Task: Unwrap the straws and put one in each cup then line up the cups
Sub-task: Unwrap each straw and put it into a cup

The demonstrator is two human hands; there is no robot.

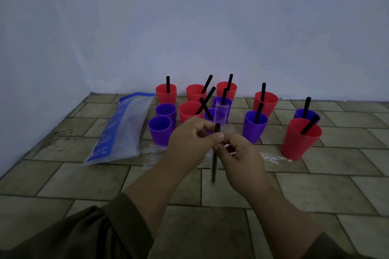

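Several red and purple cups stand on the tiled floor near the wall, most with a black straw inside. Two purple cups [160, 129] at the left hold no straw. I hold one black straw [214, 166] upright in front of the cups. My left hand [190, 139] pinches it near its top, where a clear wrapper [221, 114] sticks up above the straw's tip. My right hand [237, 153] grips the straw just below. A red cup [300, 139] with a straw stands nearest on the right.
A blue and clear plastic bag [122, 130] lies on the floor left of the cups. Crumpled clear wrappers [273, 157] lie on the tiles by my hands. A pale wall runs behind the cups and along the left.
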